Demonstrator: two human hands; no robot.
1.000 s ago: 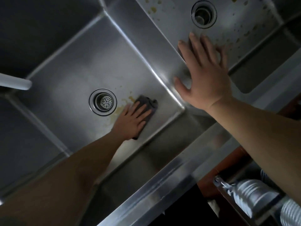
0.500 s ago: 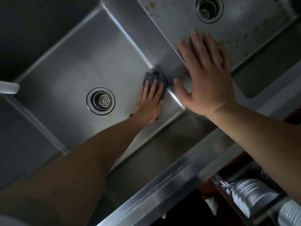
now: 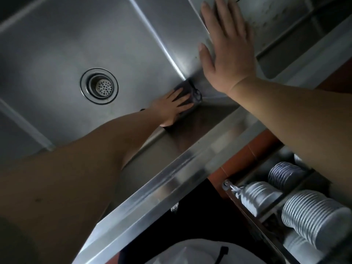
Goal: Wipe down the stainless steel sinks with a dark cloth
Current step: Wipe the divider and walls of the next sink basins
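Cloth (image 3: 191, 92) pressed into sink (image 3: 57, 44) corner under flat left hand (image 3: 172, 105).

Count, head view, single frame.

Hands: 2, left hand (image 3: 172, 106) and right hand (image 3: 227, 48).

Dark cloth (image 3: 190, 93): 1.

Sink basins: 2 in frame. Near basin (image 3: 57, 44) largely in view; far basin (image 3: 276, 18) cut by the top edge.

Drain strainer (image 3: 99, 86): 1 fully visible. A second ring at the top edge of the far basin is too cropped to confirm.

Stacks of plates or bowls, rack at lower right: at least 3 distinct, namely stack A (image 3: 283, 173), stack B (image 3: 257, 195) and stack C (image 3: 312, 216). Individual pieces blurred, not countable.
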